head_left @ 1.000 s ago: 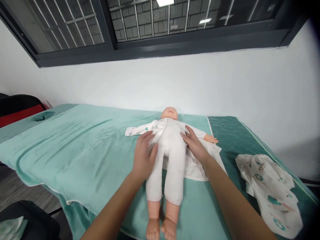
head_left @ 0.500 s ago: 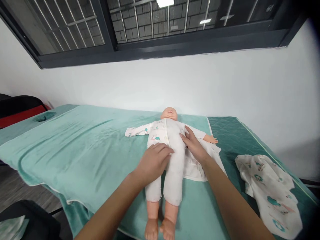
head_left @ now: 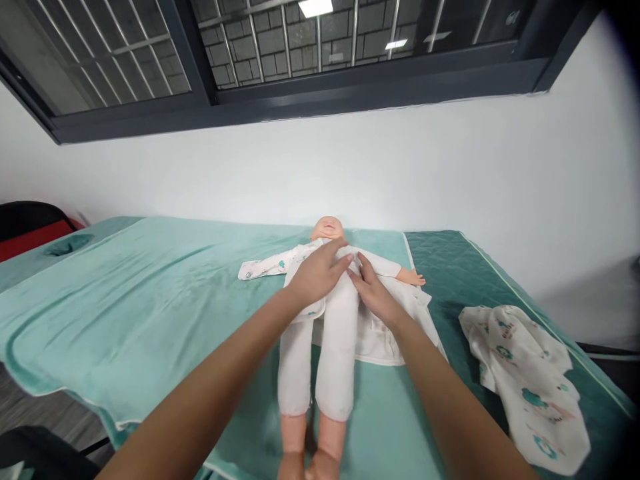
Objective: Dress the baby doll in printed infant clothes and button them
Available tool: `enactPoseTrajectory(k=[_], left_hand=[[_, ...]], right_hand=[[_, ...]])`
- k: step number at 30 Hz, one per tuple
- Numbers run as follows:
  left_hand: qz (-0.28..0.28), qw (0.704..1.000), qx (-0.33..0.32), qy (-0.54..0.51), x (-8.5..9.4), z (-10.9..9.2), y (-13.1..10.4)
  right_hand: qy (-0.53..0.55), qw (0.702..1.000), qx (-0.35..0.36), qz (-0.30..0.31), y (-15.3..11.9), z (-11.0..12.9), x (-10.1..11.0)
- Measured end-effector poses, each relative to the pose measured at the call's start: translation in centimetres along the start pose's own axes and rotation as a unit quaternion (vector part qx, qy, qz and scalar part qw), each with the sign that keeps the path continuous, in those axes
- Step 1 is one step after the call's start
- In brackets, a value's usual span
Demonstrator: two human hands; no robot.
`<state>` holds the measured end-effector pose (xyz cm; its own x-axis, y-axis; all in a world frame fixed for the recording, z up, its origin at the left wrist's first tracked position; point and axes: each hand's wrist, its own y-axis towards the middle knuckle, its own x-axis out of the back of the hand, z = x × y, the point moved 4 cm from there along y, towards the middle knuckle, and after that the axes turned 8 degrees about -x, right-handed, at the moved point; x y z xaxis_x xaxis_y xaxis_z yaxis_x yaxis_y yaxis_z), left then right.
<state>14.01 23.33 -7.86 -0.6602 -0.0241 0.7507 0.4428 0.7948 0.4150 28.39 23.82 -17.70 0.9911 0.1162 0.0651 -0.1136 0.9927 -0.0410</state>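
Note:
A baby doll (head_left: 336, 360) lies on its back on the green blanket (head_left: 200, 267), head toward the wall. A white printed top (head_left: 270, 265) covers its left-side arm in view and part of its torso; the top's other half (head_left: 385, 333) lies spread beside the body. The other arm, in plain white, ends in a bare doll hand. My left hand (head_left: 320, 272) rests over the doll's chest, fingers reaching toward the neck; whether it pinches cloth is hidden. My right hand (head_left: 373, 290) touches the chest's right side with its fingers apart.
A crumpled white printed garment (head_left: 530, 387) lies on the darker green quilted cover (head_left: 445, 267) at the right. Behind the bed stand a white wall and a barred window (head_left: 300, 40). A black and red object (head_left: 35, 237) is at the far left.
My left hand has moved up from the doll's waist to its chest, beside my right hand. The whole view has shifted slightly.

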Motion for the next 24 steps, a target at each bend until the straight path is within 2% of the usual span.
enactPoseTrajectory(k=[3,4,5,7,10,14,16,19,20,21,22,24], left_hand=[[-0.005,1.0,-0.003,0.009,-0.6,-1.3,3.6],[0.016,1.0,-0.011,0.017,-1.3,-1.8,4.8],[0.05,0.998,-0.026,0.029,-2.2,-2.2,5.9],[0.158,0.982,-0.062,0.082,-4.7,-3.1,7.7],[0.307,0.925,-0.095,0.204,-7.8,-3.8,9.3],[0.423,0.866,-0.045,0.262,-9.1,-3.1,10.0],[0.43,0.861,-0.052,0.267,-8.9,-2.4,10.2],[0.375,0.889,-0.076,0.253,-8.2,-1.2,10.5],[0.356,0.898,-0.08,0.245,-8.0,-0.8,10.5],[0.342,0.905,-0.084,0.239,-7.8,-0.5,10.4],[0.332,0.909,-0.089,0.235,-7.6,-0.3,10.4],[0.317,0.914,-0.103,0.233,-7.3,0.0,10.2]], right_hand=[[0.001,0.999,0.036,0.004,-0.6,1.1,-0.3],[0.001,0.998,0.055,0.012,-0.7,1.5,-0.4],[0.0,0.997,0.073,0.02,-0.8,1.8,-0.5],[-0.012,0.995,0.095,0.022,-0.9,2.0,-0.5],[-0.055,0.994,0.096,0.018,-0.8,1.8,-0.5],[-0.12,0.986,0.108,0.046,-1.3,2.1,-0.3],[-0.128,0.982,0.109,0.087,-1.8,2.5,0.5],[-0.109,0.978,0.074,0.16,-2.0,2.6,2.7],[-0.104,0.981,0.056,0.157,-1.8,2.5,3.7],[-0.111,0.985,0.04,0.125,-1.4,2.2,4.9],[-0.137,0.988,0.023,0.064,-1.0,1.8,6.2],[-0.234,0.968,-0.013,-0.092,-0.3,0.9,8.5]])
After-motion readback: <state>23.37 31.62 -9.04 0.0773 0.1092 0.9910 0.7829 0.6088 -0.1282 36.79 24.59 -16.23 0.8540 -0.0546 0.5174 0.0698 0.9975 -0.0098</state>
